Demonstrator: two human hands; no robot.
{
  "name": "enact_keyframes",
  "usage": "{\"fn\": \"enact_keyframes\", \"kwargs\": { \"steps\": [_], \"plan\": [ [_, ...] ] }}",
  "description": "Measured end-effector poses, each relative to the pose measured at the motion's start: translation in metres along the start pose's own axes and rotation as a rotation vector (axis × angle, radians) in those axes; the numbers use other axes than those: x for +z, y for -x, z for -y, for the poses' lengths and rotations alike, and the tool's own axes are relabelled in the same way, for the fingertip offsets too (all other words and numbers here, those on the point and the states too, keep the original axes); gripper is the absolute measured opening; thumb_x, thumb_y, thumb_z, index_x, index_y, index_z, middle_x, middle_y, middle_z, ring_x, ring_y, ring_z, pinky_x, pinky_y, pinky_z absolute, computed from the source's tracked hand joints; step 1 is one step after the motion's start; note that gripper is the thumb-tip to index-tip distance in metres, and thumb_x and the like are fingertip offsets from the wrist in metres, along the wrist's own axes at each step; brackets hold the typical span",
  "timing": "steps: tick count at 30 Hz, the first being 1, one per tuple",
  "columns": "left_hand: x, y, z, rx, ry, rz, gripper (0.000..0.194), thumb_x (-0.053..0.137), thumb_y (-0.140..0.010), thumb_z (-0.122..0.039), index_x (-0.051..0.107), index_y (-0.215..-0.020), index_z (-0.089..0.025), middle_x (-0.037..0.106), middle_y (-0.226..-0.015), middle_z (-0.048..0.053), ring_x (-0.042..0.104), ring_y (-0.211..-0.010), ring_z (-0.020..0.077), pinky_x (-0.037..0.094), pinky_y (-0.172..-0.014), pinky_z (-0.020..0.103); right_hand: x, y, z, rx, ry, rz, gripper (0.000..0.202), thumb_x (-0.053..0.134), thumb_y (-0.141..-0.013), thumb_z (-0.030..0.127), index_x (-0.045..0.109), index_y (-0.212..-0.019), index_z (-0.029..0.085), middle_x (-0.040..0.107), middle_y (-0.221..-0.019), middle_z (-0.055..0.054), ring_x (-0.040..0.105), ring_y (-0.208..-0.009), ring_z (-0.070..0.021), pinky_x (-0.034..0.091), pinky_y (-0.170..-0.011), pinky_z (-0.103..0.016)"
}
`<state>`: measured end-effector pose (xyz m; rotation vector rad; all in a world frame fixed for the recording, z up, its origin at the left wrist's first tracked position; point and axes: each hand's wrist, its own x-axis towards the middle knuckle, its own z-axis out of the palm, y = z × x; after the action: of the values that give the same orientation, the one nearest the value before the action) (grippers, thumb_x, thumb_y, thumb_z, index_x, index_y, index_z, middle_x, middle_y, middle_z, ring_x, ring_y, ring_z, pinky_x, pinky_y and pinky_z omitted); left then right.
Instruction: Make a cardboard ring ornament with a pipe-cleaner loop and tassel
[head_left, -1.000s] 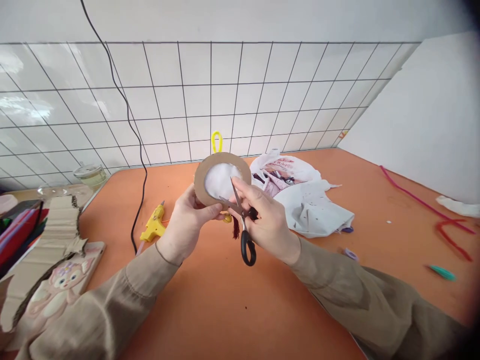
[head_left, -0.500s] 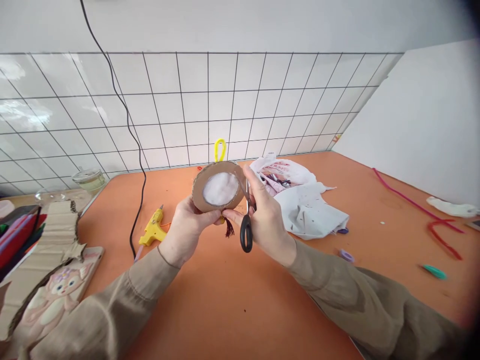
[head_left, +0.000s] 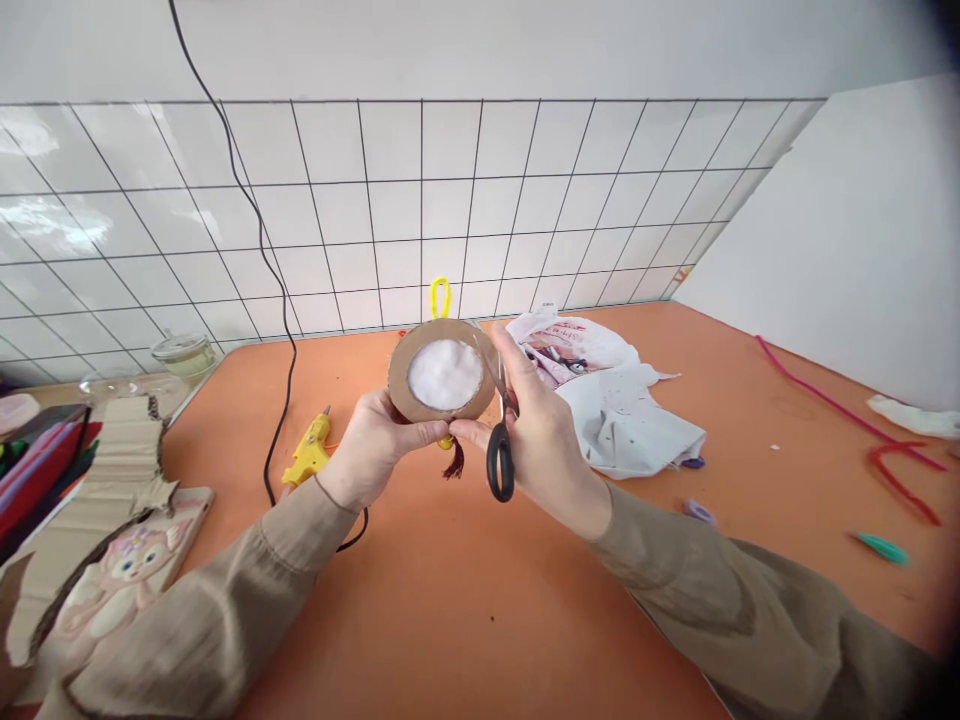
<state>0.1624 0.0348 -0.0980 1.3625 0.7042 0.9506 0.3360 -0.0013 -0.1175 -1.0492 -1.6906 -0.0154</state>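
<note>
A round cardboard ring (head_left: 403,392) with white filling (head_left: 445,374) in its middle is held up over the orange table. At its top stands a yellow loop (head_left: 441,298); a dark red tassel (head_left: 454,461) hangs below. My left hand (head_left: 375,447) grips the ring's lower left edge, thumb along the front. My right hand (head_left: 541,432) is closed around black-handled scissors (head_left: 500,462), their blades pointing up beside the ring's right edge. Its thumb also touches the ring's lower edge near the tassel.
A yellow glue gun (head_left: 309,450) lies left of my left hand, near a black cord (head_left: 289,350). Torn cardboard (head_left: 124,460) and a cartoon-figure case (head_left: 135,570) are farther left. A white plastic bag (head_left: 626,420) lies right, with red pipe cleaners (head_left: 900,480) beyond.
The view has shifted slightly. The ring is turned a little more squarely toward me, and its tassel hangs more freely in sight. Both hands keep their holds.
</note>
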Motion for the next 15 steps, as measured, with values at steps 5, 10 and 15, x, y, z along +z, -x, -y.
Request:
{"fn": "enact_keyframes", "kwargs": {
  "steps": [5, 10, 15],
  "plan": [
    [-0.0003, 0.0005, 0.0004, 0.006, -0.012, 0.040, 0.027, 0.087, -0.065, -0.029, 0.073, -0.081, -0.013, 0.075, -0.080, 0.009, 0.067, -0.076, 0.0217, 0.053, -0.078, 0.039, -0.0006, -0.0012, -0.0007, 0.046, -0.060, 0.030, 0.087, 0.073, -0.082, 0.029, 0.026, -0.155, 0.030, 0.064, -0.077, 0.001, 0.057, -0.056, -0.0146, 0.054, -0.052, -0.029],
    [0.0022, 0.0017, 0.0037, 0.004, -0.034, 0.016, 0.028, 0.087, -0.065, -0.029, 0.072, -0.082, -0.013, 0.074, -0.081, 0.009, 0.067, -0.077, 0.0229, 0.053, -0.079, 0.040, -0.0006, -0.0024, -0.0036, 0.101, -0.047, 0.066, 0.093, 0.075, -0.079, 0.030, 0.023, -0.157, 0.025, 0.052, -0.061, 0.006, 0.052, -0.051, -0.0142, 0.047, -0.047, -0.028],
    [0.0019, 0.0014, 0.0044, -0.009, -0.069, -0.005, 0.026, 0.085, -0.064, -0.024, 0.072, -0.084, -0.014, 0.075, -0.083, 0.009, 0.066, -0.079, 0.0228, 0.053, -0.079, 0.040, -0.0011, -0.0036, -0.0026, 0.130, -0.038, 0.104, 0.090, 0.071, -0.081, 0.035, 0.022, -0.156, 0.026, 0.046, -0.061, 0.008, 0.049, -0.049, -0.0127, 0.043, -0.045, -0.027]
  ]
}}
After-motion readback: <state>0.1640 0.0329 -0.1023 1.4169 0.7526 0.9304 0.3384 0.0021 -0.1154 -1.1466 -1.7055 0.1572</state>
